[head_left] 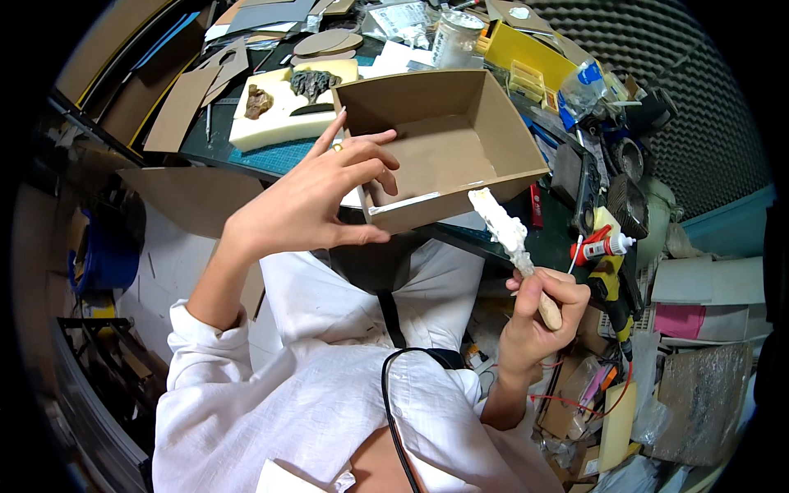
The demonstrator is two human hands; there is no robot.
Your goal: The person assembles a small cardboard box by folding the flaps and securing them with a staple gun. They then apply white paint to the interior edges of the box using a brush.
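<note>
"White shirt [329, 419] closest to the head camera, with white trousers [308, 300] beyond it. What are the hands doing?"

"Left hand [320, 185] has its fingers spread around the left end of an open brown box [440, 207], thumb outside the near corner. How firmly it touches, I can't tell."

"And the right hand [523, 329]?"

"Pinching the pale handle of a stick [503, 226] thickly coated in white paste. Its tip points up, just beside the box's near wall."

"Where's the box itself?"

"At the near edge of the dark table [538, 246], above the lap. White paste streaks its near rim."

"Anything around it?"

"Behind, to the left, a cream foam block [288, 135] bearing two rock-like lumps; to the right, a red-and-white bottle [608, 247] near a yellow-and-black drill [606, 283]."
</note>
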